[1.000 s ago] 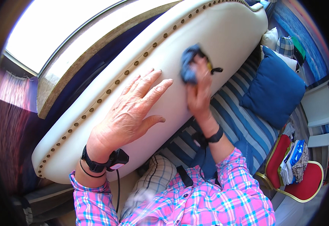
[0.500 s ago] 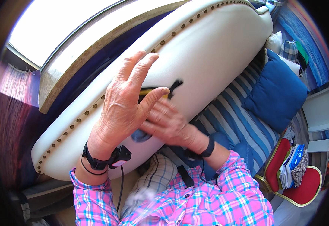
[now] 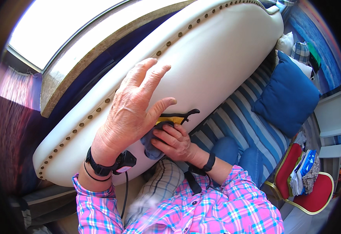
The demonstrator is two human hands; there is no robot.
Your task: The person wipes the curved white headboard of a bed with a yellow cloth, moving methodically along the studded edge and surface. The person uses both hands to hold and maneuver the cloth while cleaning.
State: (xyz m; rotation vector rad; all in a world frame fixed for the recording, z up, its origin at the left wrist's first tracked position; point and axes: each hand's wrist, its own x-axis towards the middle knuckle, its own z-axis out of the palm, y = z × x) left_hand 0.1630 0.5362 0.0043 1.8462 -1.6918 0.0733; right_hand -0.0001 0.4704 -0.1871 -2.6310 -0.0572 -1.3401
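Right hand (image 3: 176, 145) grasps a dark blue-grey cloth (image 3: 151, 145), fingers curled over it; a yellow-and-black patch and a black strap (image 3: 193, 112) stick out past the fingertips. Cloth sits against the lower edge of the white padded backrest (image 3: 217, 58), right beside the left thumb. Left hand (image 3: 129, 109) grips nothing, fingers spread and released over the backrest; cannot tell if the palm touches. It blocks the view of part of the stud row (image 3: 169, 43) and some of the backrest. Black wrist device (image 3: 126, 160) on the left wrist, cable (image 3: 124, 191) hanging down from it. Beige checked fabric (image 3: 162, 177) bunched just below the cloth; blue-clad knees (image 3: 225, 151) over the striped cover (image 3: 234, 113), near the right wrist. Large blue cushion (image 3: 289, 93) farther right on that cover, smaller plaid cushion (image 3: 300, 51) and white cushion (image 3: 284, 43) behind it. Lower right, red chair (image 3: 318, 195) with a stack of folded clothes (image 3: 303, 171). Upper left, curved windowsill (image 3: 61, 85) beneath a bright window (image 3: 61, 35), alongside the backrest.
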